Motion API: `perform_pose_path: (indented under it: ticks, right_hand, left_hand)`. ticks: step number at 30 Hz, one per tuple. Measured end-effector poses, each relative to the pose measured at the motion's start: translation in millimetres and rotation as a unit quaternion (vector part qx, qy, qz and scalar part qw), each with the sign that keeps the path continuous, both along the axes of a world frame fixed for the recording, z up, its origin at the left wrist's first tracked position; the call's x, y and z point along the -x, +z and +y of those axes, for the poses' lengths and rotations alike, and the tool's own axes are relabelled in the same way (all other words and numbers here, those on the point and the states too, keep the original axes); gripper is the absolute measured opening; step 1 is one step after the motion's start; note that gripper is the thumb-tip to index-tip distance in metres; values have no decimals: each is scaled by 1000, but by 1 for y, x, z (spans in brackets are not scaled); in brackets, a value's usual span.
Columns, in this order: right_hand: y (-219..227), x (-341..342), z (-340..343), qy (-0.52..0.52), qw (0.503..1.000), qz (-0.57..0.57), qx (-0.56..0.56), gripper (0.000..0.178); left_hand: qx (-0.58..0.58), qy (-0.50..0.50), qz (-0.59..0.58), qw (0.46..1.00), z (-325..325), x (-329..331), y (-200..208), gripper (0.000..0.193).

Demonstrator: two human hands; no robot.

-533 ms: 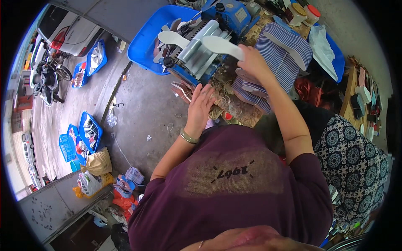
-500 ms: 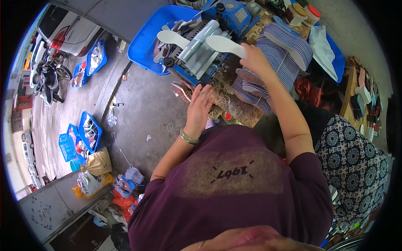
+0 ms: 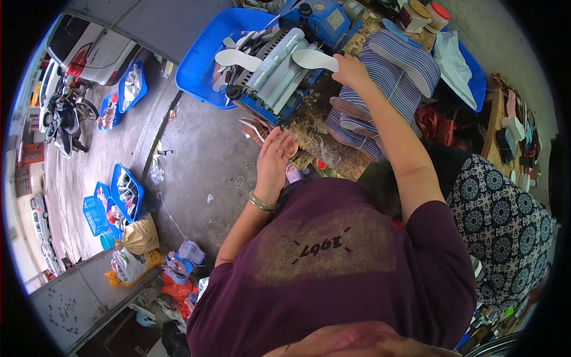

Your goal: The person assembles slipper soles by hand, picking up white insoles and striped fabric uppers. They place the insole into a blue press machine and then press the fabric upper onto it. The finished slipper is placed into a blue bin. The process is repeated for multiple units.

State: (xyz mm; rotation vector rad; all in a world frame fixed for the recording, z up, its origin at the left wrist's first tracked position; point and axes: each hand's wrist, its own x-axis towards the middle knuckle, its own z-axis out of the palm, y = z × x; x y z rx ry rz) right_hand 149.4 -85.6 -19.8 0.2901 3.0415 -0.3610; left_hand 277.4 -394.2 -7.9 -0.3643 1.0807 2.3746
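Observation:
My right hand (image 3: 352, 71) pinches the heel end of a white shoe insole (image 3: 315, 60). The insole's broad end lies at the rollers of a blue roller machine (image 3: 276, 111). A second white insole (image 3: 239, 60) sticks out on the far left side of the rollers. Near the machine's front corner, my left hand (image 3: 275, 160) is raised with fingers stretched out and nothing in it. Beside my right forearm lie tied bundles of blue-striped insoles (image 3: 389, 74), one bundle end partly hidden behind my wrist.
The machine stands on a worn wooden bench (image 3: 333, 156). Behind it a blue tub (image 3: 205, 56) holds many insoles. Lidded jars (image 3: 438, 16) and another blue tub (image 3: 479, 89) stand to the right. More blue baskets (image 3: 135, 202) sit on the floor at left. A patterned cloth (image 3: 505, 238) hangs at right.
My right hand and the insole have shifted slightly left, toward the rollers. My left hand has drawn back a little from the machine's corner. The whole view has shifted slightly.

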Motion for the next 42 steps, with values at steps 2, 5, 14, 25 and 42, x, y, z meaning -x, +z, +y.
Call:
perform_pose_path:
  ticks: [2,5,14,25,42]
  right_hand:
    - [-6,5,-4,-8,1000,3,-6,53]
    - [-19,15,-11,-17,1000,10,-1,52]
    - [-11,21,-15,44,984,169,21,65]
    - [38,-101,211,-243,958,76,-129,102]
    - [206,-116,30,397,902,150,83,75]
  left_hand:
    - [-1,3,-3,1000,-2,-1,0,39]
    - [1,5,-6,1000,-3,-3,0,38]
    - [0,-20,-12,1000,4,-3,-5,36]
    - [36,-111,50,992,35,-1,-6,37]
    - [129,-337,435,825,112,92,62,94]
